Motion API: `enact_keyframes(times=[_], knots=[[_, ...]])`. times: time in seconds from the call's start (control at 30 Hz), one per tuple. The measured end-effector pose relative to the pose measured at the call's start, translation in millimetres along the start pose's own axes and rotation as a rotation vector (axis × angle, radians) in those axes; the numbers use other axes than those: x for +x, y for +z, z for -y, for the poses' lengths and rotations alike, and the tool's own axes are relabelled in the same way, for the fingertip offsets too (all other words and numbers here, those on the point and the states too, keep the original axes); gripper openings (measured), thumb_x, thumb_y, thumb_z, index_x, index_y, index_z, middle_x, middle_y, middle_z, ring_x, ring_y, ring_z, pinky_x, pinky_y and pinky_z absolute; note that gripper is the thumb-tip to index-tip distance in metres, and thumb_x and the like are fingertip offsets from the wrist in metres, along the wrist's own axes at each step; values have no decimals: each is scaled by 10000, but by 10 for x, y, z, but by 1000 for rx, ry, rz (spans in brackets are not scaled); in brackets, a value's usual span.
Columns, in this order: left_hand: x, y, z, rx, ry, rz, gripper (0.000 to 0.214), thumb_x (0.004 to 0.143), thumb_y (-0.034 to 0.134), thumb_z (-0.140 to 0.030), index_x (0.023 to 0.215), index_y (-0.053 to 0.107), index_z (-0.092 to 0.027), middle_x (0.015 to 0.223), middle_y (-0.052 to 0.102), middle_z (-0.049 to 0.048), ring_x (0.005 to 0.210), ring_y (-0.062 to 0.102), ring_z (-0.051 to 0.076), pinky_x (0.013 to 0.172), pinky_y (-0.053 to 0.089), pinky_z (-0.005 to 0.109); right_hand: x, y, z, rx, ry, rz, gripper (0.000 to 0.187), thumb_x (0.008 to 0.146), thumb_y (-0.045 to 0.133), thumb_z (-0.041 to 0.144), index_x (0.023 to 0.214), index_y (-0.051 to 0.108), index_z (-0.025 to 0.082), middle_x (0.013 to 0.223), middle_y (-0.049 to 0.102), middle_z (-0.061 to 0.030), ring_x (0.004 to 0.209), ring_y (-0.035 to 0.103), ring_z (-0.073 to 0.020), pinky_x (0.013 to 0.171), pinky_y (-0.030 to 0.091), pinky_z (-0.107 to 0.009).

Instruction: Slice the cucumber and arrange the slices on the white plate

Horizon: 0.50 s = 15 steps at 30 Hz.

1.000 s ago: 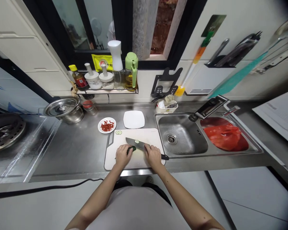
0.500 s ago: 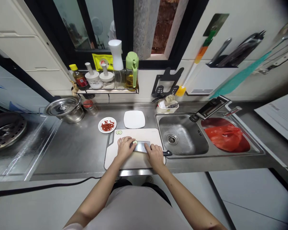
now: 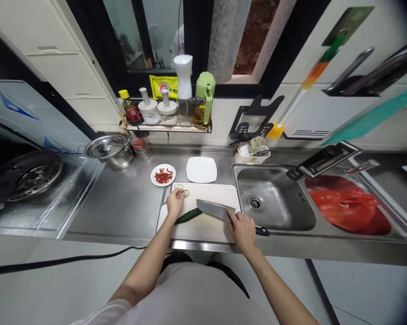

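In my right hand is a kitchen knife, its broad blade pointing left over the cutting board and its black handle sticking out past my fist. My left hand pinches a thin cucumber slice near the board's upper left corner. More cut slices lie just beyond those fingers. The dark green cucumber rests on the board between my hands, its cut end close to the blade tip; my left wrist partly covers its other end.
Behind the board stand a white plate and a small plate of red pieces. The sink adjoins on the right, a red plastic bag in its second basin. A lidded pot stands at left, under a condiment shelf.
My left hand has left the blade and moved up and left with a slice. The knife has shifted right and tilted, uncovering the cucumber. The view has turned left.
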<state>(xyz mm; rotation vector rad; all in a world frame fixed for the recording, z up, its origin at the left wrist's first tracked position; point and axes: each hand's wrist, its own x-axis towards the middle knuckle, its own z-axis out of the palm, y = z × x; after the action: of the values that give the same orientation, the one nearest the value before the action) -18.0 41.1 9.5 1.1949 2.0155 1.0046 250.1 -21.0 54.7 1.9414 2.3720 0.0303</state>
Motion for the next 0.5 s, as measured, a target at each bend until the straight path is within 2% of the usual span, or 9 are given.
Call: enact_keyframes(times=[0.17,0.33,0.5], knots=[[326,-35,231,94,-75,-51,167,771,590,-262,902,664,-190,748,668,16,711,609,150,733,442,274,-4,-13,-100,3,75,28,401,853,543,230,1252,564,259,910,605,-71,854,502,-206,729,264,-313],[507,89,190,203,-80,-33,186,778,578,-214,960,615,-210,734,659,-7,741,606,160,799,404,298,15,5,-94,20,83,49,392,852,548,227,1242,570,255,908,619,-61,865,516,-202,729,272,-307],[569,169,167,316,-65,-38,187,806,533,-169,973,603,-215,798,671,21,840,603,196,849,357,332,22,18,-98,42,94,60,387,850,549,230,1235,570,260,900,625,-49,846,526,-193,723,269,-303]])
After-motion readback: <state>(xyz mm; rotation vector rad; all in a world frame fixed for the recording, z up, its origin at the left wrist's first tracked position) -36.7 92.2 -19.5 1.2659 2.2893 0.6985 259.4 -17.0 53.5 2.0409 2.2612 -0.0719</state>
